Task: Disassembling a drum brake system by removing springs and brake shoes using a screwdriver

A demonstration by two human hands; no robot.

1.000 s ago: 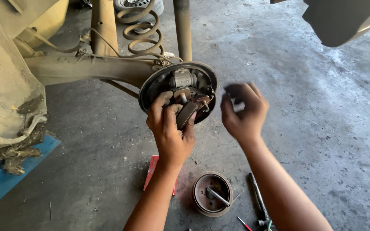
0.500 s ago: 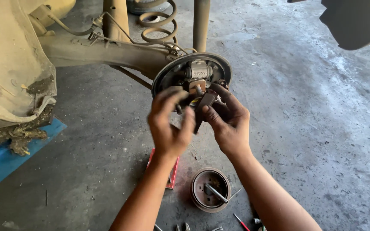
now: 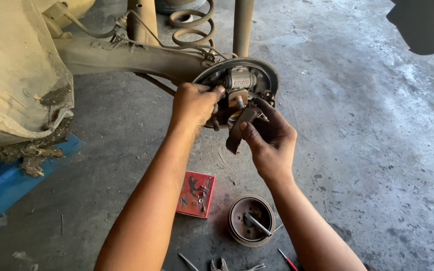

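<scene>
Nearest, on the concrete floor: scattered hand tools (image 3: 222,263), a round metal drum (image 3: 251,221) holding a rod, a small red box (image 3: 196,194) beside it. Farther up, right hand (image 3: 272,140) pinching a curved brake shoe (image 3: 241,128) (thumb on its face), left hand (image 3: 193,104) closed on the backing plate (image 3: 269,75) rim. Beyond, axle beam (image 3: 126,57) and coil spring (image 3: 192,25).

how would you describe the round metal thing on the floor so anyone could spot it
Start at the brake backing plate on the axle, then drop straight down to the concrete floor. The rusty brake drum lies open side up beside a flat red box, the only round thing there.
</scene>
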